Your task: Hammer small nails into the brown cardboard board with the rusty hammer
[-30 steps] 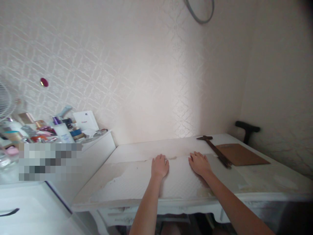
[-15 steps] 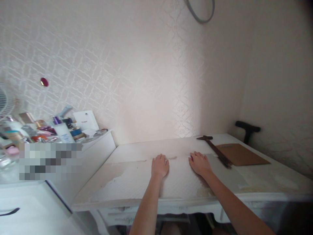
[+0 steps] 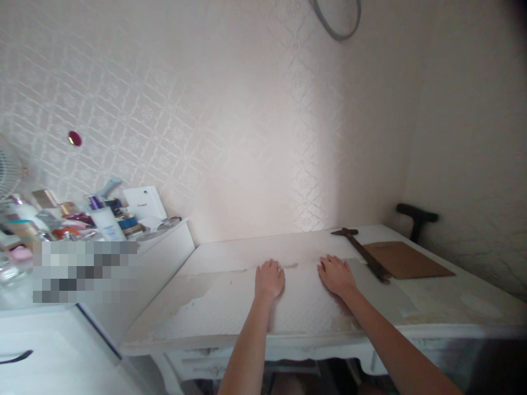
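My left hand (image 3: pixel 270 280) lies palm down on the worn white table (image 3: pixel 230 302), its fingers stretched toward the wall. To its right, my right hand (image 3: pixel 336 275) also rests flat on the tabletop, fingers spread and angled inward. Neither hand holds anything. Right of my right hand lies a hammer (image 3: pixel 366 255) with a dark head and a brown handle. Its handle overlaps the left edge of a brown board (image 3: pixel 405 260), which lies flat on the table.
On the left, a white cabinet (image 3: pixel 164 269) carries crowded bottles, a pump bottle (image 3: pixel 107 219) and a white box (image 3: pixel 145 203). A fan (image 3: pixel 8 170) shows at the left edge. Behind the table's right side stands a black T-shaped handle (image 3: pixel 417 215). A grey cable (image 3: pixel 341 36) hangs on the wall.
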Available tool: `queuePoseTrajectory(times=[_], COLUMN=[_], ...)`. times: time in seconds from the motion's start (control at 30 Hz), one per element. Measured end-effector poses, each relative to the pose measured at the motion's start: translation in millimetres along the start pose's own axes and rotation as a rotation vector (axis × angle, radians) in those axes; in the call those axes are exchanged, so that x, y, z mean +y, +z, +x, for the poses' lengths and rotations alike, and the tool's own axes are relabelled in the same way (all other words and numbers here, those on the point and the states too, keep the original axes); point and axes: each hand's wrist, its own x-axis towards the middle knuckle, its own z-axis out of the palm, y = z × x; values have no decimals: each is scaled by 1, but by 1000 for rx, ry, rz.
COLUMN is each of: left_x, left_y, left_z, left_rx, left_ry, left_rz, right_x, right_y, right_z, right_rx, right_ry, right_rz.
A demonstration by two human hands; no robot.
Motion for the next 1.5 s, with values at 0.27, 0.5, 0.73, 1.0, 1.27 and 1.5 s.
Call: queuePoseTrajectory(times=[0.27, 0.5, 0.73, 1.0, 1.27, 1.5], left_x=[1, 1, 0, 0, 1, 0], left_y=[-2, -2, 0, 0, -2, -1], left_z=[-1, -1, 0, -1, -1, -1], left_rx=[-4, -2, -16, -4, -3, 12], left_ry=[-2, 0, -4, -1, 1, 9], left_rz=[-2, 1, 0, 0, 4, -7], right_x=[0, 0, 0, 1, 1, 1], right_y=[0, -1, -2, 0, 0, 0], right_z=[0, 0, 0, 0, 1, 0], right_rx=[-1, -1, 1, 0, -1, -1], right_ry=[-1, 2, -4, 5, 4, 6], right_rz=[-2, 1, -1, -3, -3, -6])
